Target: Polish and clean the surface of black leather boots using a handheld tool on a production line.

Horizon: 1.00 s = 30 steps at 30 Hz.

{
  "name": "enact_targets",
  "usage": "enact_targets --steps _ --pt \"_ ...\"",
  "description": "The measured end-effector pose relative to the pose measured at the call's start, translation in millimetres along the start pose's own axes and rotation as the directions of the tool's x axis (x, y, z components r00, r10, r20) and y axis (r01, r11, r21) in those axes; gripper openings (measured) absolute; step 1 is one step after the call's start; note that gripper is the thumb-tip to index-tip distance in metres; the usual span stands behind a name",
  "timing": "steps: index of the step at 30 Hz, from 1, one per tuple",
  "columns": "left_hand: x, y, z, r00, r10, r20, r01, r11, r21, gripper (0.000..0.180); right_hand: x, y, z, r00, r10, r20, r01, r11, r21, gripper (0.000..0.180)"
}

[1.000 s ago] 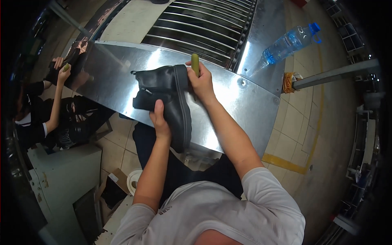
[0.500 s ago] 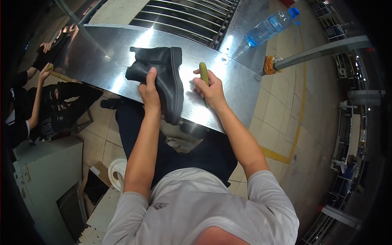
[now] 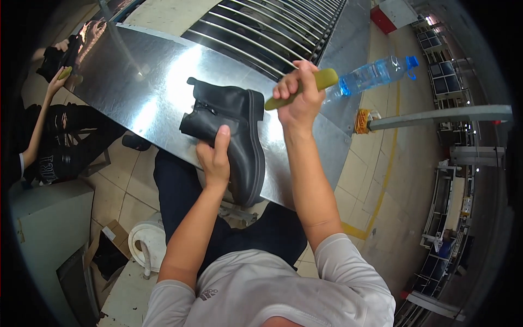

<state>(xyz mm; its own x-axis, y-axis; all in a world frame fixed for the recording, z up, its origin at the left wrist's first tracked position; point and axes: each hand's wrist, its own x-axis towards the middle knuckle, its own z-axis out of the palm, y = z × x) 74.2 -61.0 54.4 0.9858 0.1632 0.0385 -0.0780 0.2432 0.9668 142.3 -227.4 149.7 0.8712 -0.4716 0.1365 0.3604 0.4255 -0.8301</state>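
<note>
Black boot (image 3: 231, 133) lies on its side on the steel bench (image 3: 147, 82); left hand (image 3: 214, 158) grip clamped on its upper, right hand (image 3: 297, 95) fist closed round olive-green stick (image 3: 301, 87) held above. Best keep the boot pinned flat, strokes short along the sole edge

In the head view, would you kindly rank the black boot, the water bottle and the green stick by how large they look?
1. Black boot, held by the left hand.
2. Water bottle.
3. Green stick, in the right hand; it looks close to the bottle, so that order is unsure.
</note>
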Motion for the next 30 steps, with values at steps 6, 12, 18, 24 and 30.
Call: enact_targets --steps 6,12,18,24,30 --pt "-0.4 3.6 -0.7 0.999 0.016 0.038 -0.018 0.999 0.048 0.036 25.1 30.9 30.6 0.998 -0.009 0.056 0.009 1.0 0.004 0.027" --pt "1.0 4.4 -2.3 0.999 -0.005 0.045 0.003 0.999 0.046 0.034 24.3 46.6 36.4 0.994 -0.087 0.064 0.09 0.995 -0.05 0.025" --pt "1.3 5.5 4.0 0.997 0.064 -0.035 -0.063 0.997 0.04 0.03 26.2 52.9 33.9 0.983 -0.164 0.084 0.167 0.986 -0.026 0.019" --pt "-0.2 11.2 -0.2 0.999 -0.012 0.036 0.009 0.997 0.071 0.034 20.0 51.5 9.5 0.93 -0.106 0.352 0.128 0.991 -0.038 0.024" --pt "1.2 7.0 2.6 1.0 0.005 0.023 -0.007 0.998 0.067 0.033 4.4 50.0 -0.5 0.852 -0.222 0.474 0.316 0.94 -0.127 0.025"
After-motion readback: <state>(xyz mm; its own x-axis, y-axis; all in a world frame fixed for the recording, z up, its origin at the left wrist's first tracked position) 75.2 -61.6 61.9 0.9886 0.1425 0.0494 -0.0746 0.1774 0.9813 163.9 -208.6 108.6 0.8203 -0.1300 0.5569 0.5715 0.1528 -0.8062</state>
